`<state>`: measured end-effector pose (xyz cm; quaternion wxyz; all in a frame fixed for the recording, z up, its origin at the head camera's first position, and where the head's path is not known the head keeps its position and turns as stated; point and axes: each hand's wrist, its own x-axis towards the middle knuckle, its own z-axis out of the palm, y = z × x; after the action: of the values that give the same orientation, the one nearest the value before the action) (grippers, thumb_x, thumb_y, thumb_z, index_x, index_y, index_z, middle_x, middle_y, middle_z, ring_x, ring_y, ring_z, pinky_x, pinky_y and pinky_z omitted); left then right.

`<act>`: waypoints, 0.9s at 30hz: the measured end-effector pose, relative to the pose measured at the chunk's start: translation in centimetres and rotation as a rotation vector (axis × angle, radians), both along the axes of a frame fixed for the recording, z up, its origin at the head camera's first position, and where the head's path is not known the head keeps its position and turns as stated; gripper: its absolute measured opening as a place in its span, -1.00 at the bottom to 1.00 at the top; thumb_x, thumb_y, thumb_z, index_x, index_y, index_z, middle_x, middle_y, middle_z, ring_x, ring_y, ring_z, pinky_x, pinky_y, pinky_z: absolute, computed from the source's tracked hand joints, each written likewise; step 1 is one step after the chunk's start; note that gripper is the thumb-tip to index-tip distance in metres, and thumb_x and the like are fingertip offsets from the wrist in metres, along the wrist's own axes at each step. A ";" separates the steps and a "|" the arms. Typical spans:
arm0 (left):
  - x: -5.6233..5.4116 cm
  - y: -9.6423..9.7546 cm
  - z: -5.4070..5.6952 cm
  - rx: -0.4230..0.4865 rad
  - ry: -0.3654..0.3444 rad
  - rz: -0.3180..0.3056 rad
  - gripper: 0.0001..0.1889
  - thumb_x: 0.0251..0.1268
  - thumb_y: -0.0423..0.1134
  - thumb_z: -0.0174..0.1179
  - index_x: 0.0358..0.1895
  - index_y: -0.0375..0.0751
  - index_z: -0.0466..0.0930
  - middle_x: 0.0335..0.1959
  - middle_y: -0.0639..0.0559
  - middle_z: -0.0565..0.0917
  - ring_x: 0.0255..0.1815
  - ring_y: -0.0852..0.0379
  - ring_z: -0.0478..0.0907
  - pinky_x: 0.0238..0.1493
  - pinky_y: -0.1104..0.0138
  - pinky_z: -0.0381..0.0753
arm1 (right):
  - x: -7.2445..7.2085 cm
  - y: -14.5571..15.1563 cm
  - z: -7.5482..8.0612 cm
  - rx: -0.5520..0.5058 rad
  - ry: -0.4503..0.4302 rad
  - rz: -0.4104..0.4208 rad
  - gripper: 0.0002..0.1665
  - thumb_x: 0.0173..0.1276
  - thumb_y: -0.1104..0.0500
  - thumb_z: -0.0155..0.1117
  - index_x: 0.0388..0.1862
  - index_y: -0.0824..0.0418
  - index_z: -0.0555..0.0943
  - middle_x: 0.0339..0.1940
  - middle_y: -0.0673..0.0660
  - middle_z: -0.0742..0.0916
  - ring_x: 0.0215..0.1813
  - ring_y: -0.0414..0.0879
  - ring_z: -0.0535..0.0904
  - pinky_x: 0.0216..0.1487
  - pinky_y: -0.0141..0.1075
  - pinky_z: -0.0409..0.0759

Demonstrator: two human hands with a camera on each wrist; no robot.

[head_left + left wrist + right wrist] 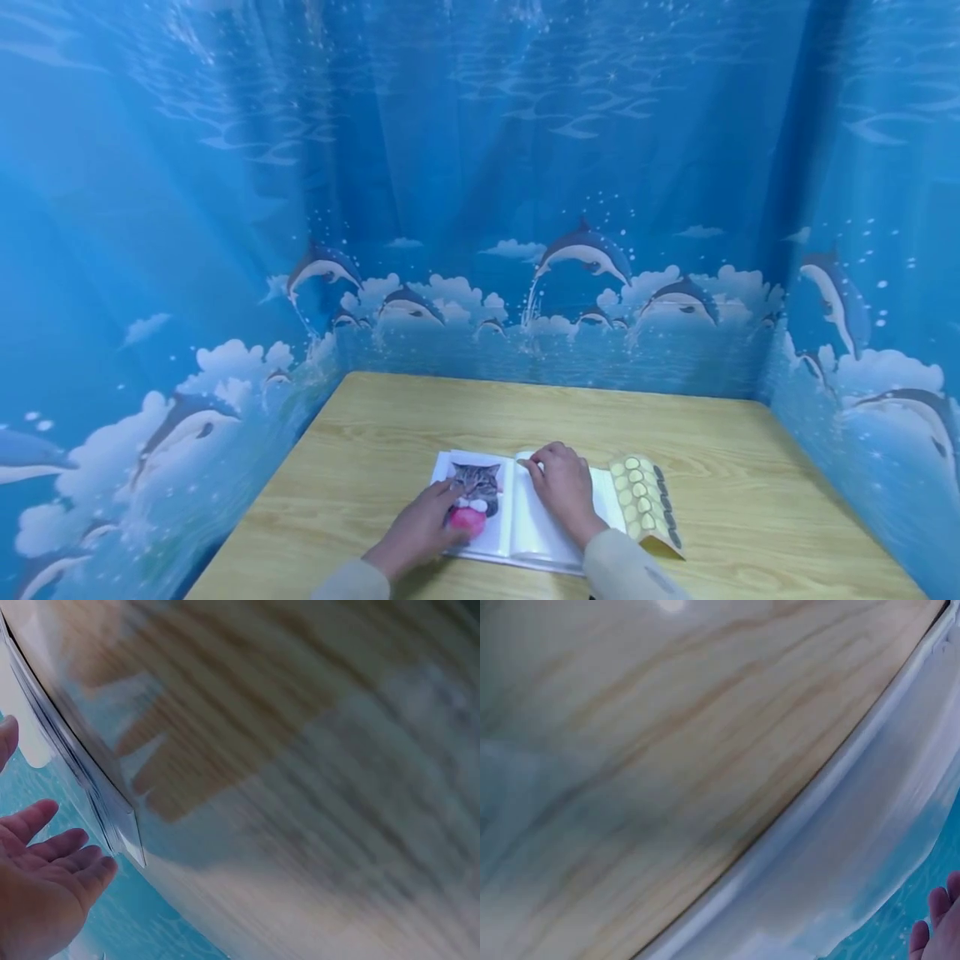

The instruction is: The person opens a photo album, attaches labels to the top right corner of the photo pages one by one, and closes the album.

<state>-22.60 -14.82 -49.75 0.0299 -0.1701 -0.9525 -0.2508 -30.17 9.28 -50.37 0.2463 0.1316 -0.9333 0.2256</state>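
Note:
A photo album point(501, 546) lies spread on the table, a picture of a tabby cat point(480, 479) on its left page. At that page's left side my left hand point(426, 521) rests with relaxed fingers, partly covering the picture and its pink round part point(468, 521). In the left wrist view, the fingers point(64, 847) are spread beside the album's edge point(82, 765). Near the spine, my right hand point(562, 483) pinches the upper edge of a white page point(534, 525), which curves up. The right wrist view shows this page point(832, 847) arched, with only fingertips point(939, 904) beyond it.
A sheet of round yellow and dark stickers point(641, 496) lies at the album's right side, its near corner bent up. The wood-grain table point(390, 425) has rounded far corners. Blue dolphin-print curtains point(480, 208) hang around it.

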 end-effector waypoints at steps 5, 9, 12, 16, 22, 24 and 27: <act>0.4 0.1 0.1 -0.044 -0.026 -0.023 -0.27 0.11 0.01 0.41 0.27 -0.40 0.48 0.37 -0.40 0.36 0.36 -0.37 0.32 0.34 -0.17 0.32 | -0.6 -1.2 -0.2 0.013 0.011 0.015 -0.80 0.29 -0.01 0.41 -0.40 0.07 0.74 -0.33 0.03 0.69 -0.22 0.00 0.60 -0.28 -0.15 0.49; 0.6 0.3 -0.1 -0.083 -0.034 -0.027 -0.28 0.12 0.02 0.40 0.23 -0.45 0.50 0.35 -0.40 0.39 0.35 -0.33 0.34 0.35 -0.12 0.34 | -1.2 -1.8 -0.6 0.038 0.020 0.019 -0.82 0.28 0.00 0.42 -0.39 0.08 0.74 -0.34 0.03 0.69 -0.25 -0.01 0.60 -0.31 -0.16 0.48; 0.5 0.4 -0.2 -0.093 -0.042 -0.019 -0.29 0.12 0.04 0.39 0.21 -0.44 0.51 0.36 -0.38 0.39 0.35 -0.31 0.35 0.35 -0.10 0.35 | -1.7 -2.1 -0.7 0.053 0.031 0.022 -0.83 0.28 0.01 0.42 -0.39 0.08 0.74 -0.34 0.03 0.68 -0.26 0.00 0.59 -0.31 -0.15 0.49; 0.4 0.2 -0.5 -0.078 -0.045 -0.013 -0.30 0.11 0.04 0.39 0.20 -0.43 0.53 0.36 -0.37 0.39 0.35 -0.31 0.35 0.35 -0.11 0.35 | -2.3 -2.7 -0.9 0.061 0.025 0.019 -0.81 0.29 0.00 0.41 -0.38 0.08 0.75 -0.33 0.04 0.69 -0.23 0.00 0.60 -0.26 -0.12 0.51; 0.3 0.1 -1.1 -0.072 -0.047 -0.013 -0.28 0.10 0.08 0.38 0.21 -0.39 0.53 0.36 -0.36 0.40 0.34 -0.31 0.37 0.33 -0.12 0.37 | -3.0 -3.4 -1.5 0.062 0.014 0.010 -0.81 0.28 -0.01 0.41 -0.37 0.07 0.75 -0.31 0.03 0.69 -0.22 -0.01 0.58 -0.22 -0.11 0.51; 0.3 0.1 -1.1 -0.074 -0.046 -0.014 -0.28 0.10 0.09 0.38 0.22 -0.38 0.53 0.36 -0.35 0.40 0.34 -0.31 0.37 0.33 -0.12 0.37 | -3.1 -3.5 -1.7 0.063 0.019 0.010 -0.82 0.28 -0.02 0.42 -0.38 0.06 0.75 -0.30 0.03 0.68 -0.22 -0.01 0.58 -0.20 -0.11 0.52; 0.2 0.0 -1.1 -0.078 -0.039 -0.016 -0.29 0.10 0.08 0.39 0.21 -0.38 0.53 0.36 -0.36 0.40 0.34 -0.31 0.36 0.33 -0.12 0.37 | -3.2 -3.6 -1.9 0.081 0.017 0.017 -0.81 0.28 -0.02 0.41 -0.37 0.06 0.75 -0.29 0.03 0.68 -0.21 -0.02 0.57 -0.17 -0.09 0.52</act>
<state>-22.36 -14.79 -50.90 0.0025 -0.1738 -0.9605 -0.2172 -33.39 5.68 -52.26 0.2469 0.1514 -0.9384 0.1885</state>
